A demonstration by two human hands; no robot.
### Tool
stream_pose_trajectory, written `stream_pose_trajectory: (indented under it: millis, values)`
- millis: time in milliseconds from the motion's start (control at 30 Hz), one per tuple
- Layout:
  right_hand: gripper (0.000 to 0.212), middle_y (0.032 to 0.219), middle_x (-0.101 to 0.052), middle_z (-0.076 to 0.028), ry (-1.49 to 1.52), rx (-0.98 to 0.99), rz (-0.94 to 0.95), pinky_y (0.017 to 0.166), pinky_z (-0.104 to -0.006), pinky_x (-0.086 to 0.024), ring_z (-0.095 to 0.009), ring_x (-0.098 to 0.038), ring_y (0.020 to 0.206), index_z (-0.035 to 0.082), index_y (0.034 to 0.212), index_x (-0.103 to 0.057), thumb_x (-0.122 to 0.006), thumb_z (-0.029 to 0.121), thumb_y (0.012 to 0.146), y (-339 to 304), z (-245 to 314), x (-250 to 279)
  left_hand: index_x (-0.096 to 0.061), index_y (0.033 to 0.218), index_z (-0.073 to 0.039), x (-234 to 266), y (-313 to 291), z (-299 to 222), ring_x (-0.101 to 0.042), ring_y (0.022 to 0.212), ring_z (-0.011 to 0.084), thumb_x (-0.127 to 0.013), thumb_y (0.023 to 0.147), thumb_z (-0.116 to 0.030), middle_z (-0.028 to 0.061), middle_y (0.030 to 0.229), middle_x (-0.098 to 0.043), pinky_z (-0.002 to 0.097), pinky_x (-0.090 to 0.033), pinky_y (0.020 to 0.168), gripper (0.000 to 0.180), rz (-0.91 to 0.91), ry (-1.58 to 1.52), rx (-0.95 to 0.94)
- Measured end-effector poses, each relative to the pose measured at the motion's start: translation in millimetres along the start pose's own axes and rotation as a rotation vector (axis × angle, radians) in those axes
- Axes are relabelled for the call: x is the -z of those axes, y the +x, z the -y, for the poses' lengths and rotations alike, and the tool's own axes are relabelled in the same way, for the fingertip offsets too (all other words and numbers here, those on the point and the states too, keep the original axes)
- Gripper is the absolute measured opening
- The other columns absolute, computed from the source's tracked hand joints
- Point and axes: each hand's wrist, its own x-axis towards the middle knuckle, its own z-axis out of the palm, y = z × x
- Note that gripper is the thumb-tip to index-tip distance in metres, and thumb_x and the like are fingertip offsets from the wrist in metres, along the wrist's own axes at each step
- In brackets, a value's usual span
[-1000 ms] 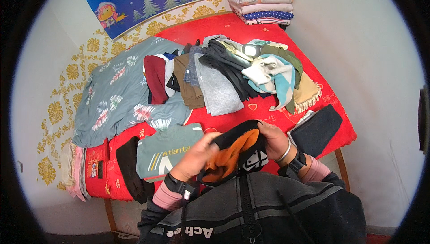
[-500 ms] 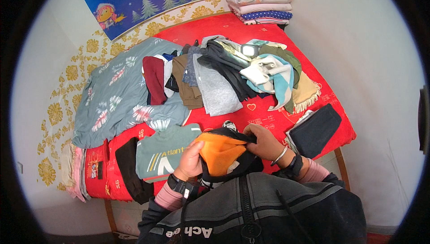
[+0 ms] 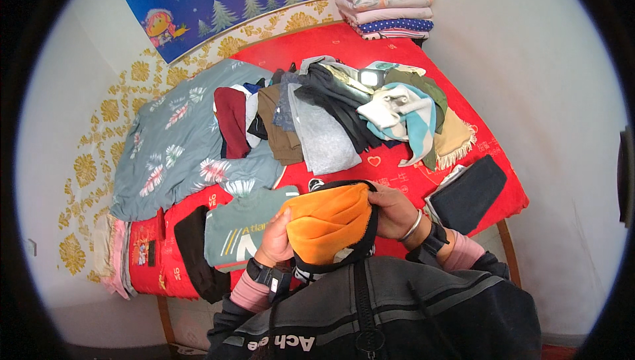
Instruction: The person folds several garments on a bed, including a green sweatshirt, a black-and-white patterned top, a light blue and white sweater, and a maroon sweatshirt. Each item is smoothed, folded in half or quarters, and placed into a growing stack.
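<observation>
- Mount: head-worn; left fisheye unit of a side-by-side pair.
- Facing: downward and forward, upright and unmirrored, from above the wearer's jacket, which lies along the lower edge.
- Near range: left hand, right hand and orange cloth, below frame centre.
- Far range: red bed across the middle; wall poster at the upper edge.
- Optics: wide coverage; straight edges bend toward the rim.

Free lane: bare red bedspread btwn R hand & folded dark garment. Fwd, clothes heap blocks. L hand side: grey-green sweatshirt in way. Clearance under orange-lined garment hard to judge.
</observation>
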Motion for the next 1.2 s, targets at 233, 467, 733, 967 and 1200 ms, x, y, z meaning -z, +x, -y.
stream_pose_trajectory:
  millis: [233,467,733,967,1200]
  values:
    - [0.037,0.123,-0.056,-0.015,-0.076,0.0,0.072,0.096,-0.0369,-0.045,-0.023,-0.058,0.11,-0.001,0.127,-0.046,-0.048,0.017,0.095,22.5,0.2,-14.5,-0.044,0.127,0.004,-12.7,-1.6,-22.5,-0.055,0.113,0.0289,-0.045,0.097,-0.028,0.0179,0.125,-0.054,0.041,-0.042,0.099,0.044,0.101,-0.003,-0.119]
    - [0.031,0.116,-0.059,-0.015,0.108,0.06,0.106,0.094,-0.0413,-0.047,-0.027,-0.06,0.105,0.0,0.118,-0.05,-0.045,0.023,0.097,36.5,7.9,-13.3,-0.047,0.121,0.005,-17.9,4.4,-25.2,-0.059,0.106,0.0194,-0.05,0.094,-0.01,0.0135,0.12,-0.058,0.032,-0.046,0.092,0.031,-0.012,0.241,-0.037]
    - [0.028,0.115,-0.059,-0.015,0.149,0.118,-0.02,0.095,-0.0423,-0.046,-0.027,-0.059,0.105,0.002,0.116,-0.05,-0.045,0.022,0.097,37.8,6.9,-6.1,-0.053,0.106,-0.001,-35.9,4.6,-7.9,-0.058,0.09,0.0155,-0.053,0.093,-0.009,0.008,0.1,-0.06,0.0285,-0.046,0.083,0.016,-0.411,0.659,-0.613]
    - [0.028,0.116,-0.058,-0.015,0.225,0.132,-0.039,0.099,-0.0438,-0.042,-0.029,-0.058,0.107,0.001,0.117,-0.05,-0.043,0.021,0.097,37.1,6.6,-3.0,-0.056,0.086,-0.005,-67.2,-1.1,6.0,-0.06,0.069,0.0263,-0.071,0.073,-0.012,0.0082,0.074,-0.06,0.0328,-0.046,0.066,0.021,-0.063,1.497,-0.691]
    - [0.028,0.116,-0.059,-0.015,0.19,0.201,-0.027,0.098,-0.0437,-0.043,-0.029,-0.058,0.107,0.0,0.118,-0.049,-0.044,0.015,0.095,33.5,8.7,-6.0,-0.05,0.096,-0.004,-54.9,9.3,6.2,-0.056,0.066,0.0233,-0.067,0.074,-0.004,0.0083,0.072,-0.054,0.0319,-0.045,0.063,0.028,-0.341,1.815,-0.547]
